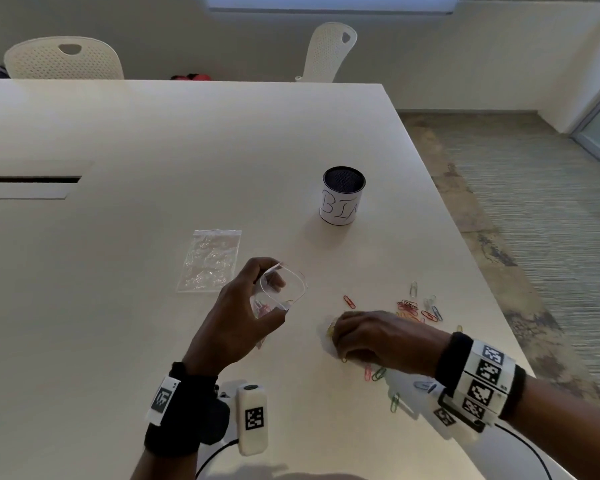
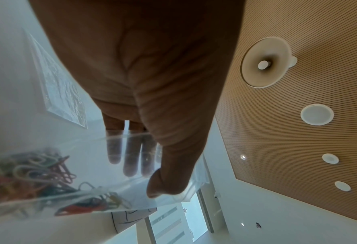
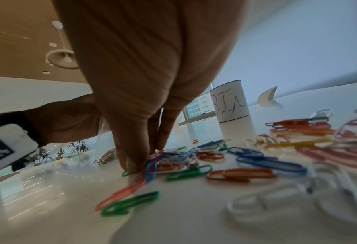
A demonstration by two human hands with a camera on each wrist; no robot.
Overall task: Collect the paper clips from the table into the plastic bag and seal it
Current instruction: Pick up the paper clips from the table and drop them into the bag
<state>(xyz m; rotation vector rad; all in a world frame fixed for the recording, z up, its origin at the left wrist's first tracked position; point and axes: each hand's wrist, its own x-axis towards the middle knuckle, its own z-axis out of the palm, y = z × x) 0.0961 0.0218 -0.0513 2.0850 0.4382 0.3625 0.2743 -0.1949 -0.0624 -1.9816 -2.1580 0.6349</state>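
While the left hand (image 1: 238, 317) holds the plastic bag (image 1: 279, 292) open, the right hand (image 1: 378, 336) pinches paper clips (image 3: 152, 166) off the table (image 1: 153, 271), and collection appears midway; a lift and drop into the bag should come next.

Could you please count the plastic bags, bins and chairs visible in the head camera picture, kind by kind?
Plastic bags: 2 (held bag, flat bag)
Bins: 1 (bin)
Chairs: 2 (left chair, right chair)
Total: 5

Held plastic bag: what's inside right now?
The plastic bag in the left hand holds a bunch of colored paper clips; the count is unclear, blurred behind the film.
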